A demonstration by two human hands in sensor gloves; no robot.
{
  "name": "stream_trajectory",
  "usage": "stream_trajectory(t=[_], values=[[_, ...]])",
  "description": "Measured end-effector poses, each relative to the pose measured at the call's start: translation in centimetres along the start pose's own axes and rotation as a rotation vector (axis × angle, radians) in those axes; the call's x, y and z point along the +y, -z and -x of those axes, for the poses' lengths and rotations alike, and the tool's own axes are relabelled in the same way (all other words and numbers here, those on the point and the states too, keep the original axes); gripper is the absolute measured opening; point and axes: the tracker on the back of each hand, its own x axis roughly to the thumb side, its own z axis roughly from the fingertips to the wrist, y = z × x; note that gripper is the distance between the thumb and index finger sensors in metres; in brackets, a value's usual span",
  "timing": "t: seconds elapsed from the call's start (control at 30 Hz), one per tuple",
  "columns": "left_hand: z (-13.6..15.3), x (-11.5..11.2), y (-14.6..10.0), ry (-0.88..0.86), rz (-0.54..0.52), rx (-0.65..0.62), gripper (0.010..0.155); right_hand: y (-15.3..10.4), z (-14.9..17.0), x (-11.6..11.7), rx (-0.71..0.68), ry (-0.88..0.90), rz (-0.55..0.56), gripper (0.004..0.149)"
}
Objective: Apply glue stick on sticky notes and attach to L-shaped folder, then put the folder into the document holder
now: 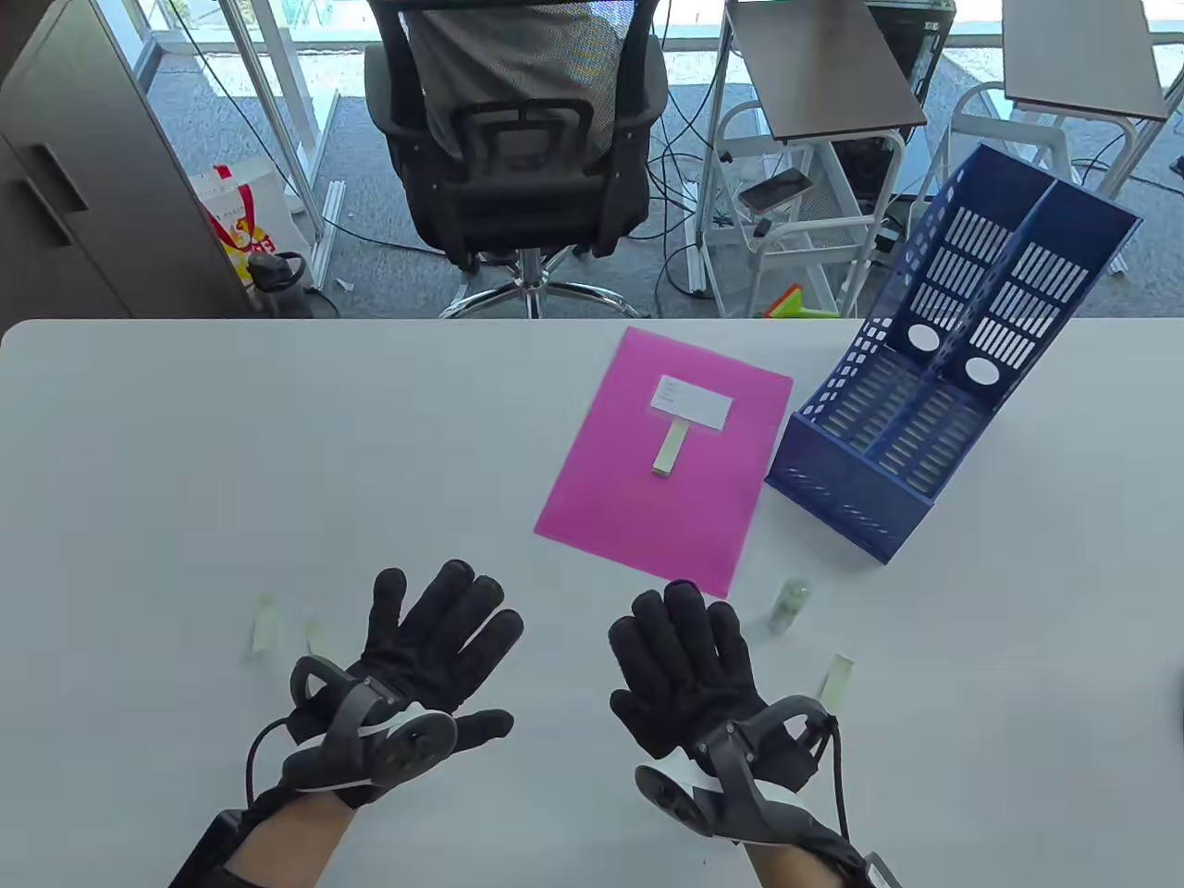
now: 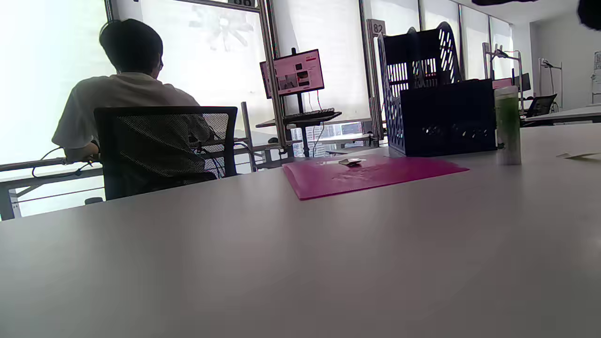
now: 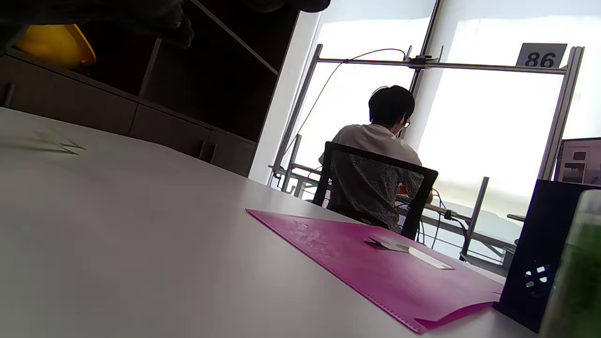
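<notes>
— Behind the white table (image 1: 185, 462), what shows?

— An office chair (image 1: 518, 139) with a person (image 2: 127, 89) sitting in it, facing bright windows, and a monitor (image 2: 293, 72) further back.

— Where is the pink L-shaped folder (image 1: 661, 462)?

— Flat on the table, right of centre. A white label (image 1: 691, 401) and a small pale sticky note (image 1: 668, 449) lie on it, forming a T. The blue document holder (image 1: 925, 370), with 2 compartments, stands just right of the folder, tilted back, nearly touching its corner.

— And the glue stick (image 1: 789, 606)?

— Near the folder's near corner, standing upright in the left wrist view. More sticky notes lie loose: 2 (image 1: 264, 624) left of the left hand (image 1: 435, 647), 1 (image 1: 837, 683) right of the right hand (image 1: 689, 675).

— The hands?

— Both are palm-down over the table with fingers spread straight, holding nothing.
</notes>
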Motion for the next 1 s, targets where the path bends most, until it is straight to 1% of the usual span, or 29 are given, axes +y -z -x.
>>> stream_trajectory(t=[0.17,0.27,0.33,0.4,0.5,0.53,0.57,0.63,0.73,0.8,0.9,1.0], values=[[0.3,0.4,-0.1,-0.010,-0.019,0.016,0.080,0.1,0.0,0.5,0.017,0.011,-0.046,0.065],[0.7,0.4,-0.1,-0.023,-0.005,0.036,0.080,0.4,-0.1,1.2,0.067,0.117,-0.137,0.066],[1.1,0.4,0.0,-0.027,0.010,0.052,0.080,1.0,-0.5,1.6,0.103,0.238,-0.213,0.067],[1.4,0.3,0.1,-0.042,0.023,0.069,0.080,1.9,-1.2,2.0,0.134,0.331,-0.283,0.071],[1.8,0.0,0.1,-0.054,0.047,0.087,0.079,4.4,-2.6,3.1,0.178,0.466,-0.403,0.075],[1.8,0.0,0.1,-0.052,0.053,0.088,0.079,5.1,-2.9,3.5,0.194,0.484,-0.432,0.072],[1.8,0.0,0.1,-0.051,0.061,0.087,0.076,6.1,-3.2,4.1,0.231,0.496,-0.461,0.064],[2.0,0.1,0.0,-0.071,0.077,0.078,0.069,7.7,-3.4,5.3,0.299,0.490,-0.478,0.059],[2.1,0.2,-0.1,-0.097,0.062,0.076,0.067,10.0,-2.7,7.4,0.419,0.432,-0.508,0.058],[2.0,0.1,0.0,-0.087,0.076,0.078,0.067,11.1,-1.7,8.8,0.516,0.389,-0.511,0.058],[2.0,-0.2,0.1,-0.094,0.090,0.078,0.068,12.0,-0.5,10.5,0.599,0.379,-0.539,0.059],[1.7,-0.3,0.3,-0.086,0.109,0.070,0.068,12.5,0.2,12.0,0.653,0.370,-0.626,0.059]])
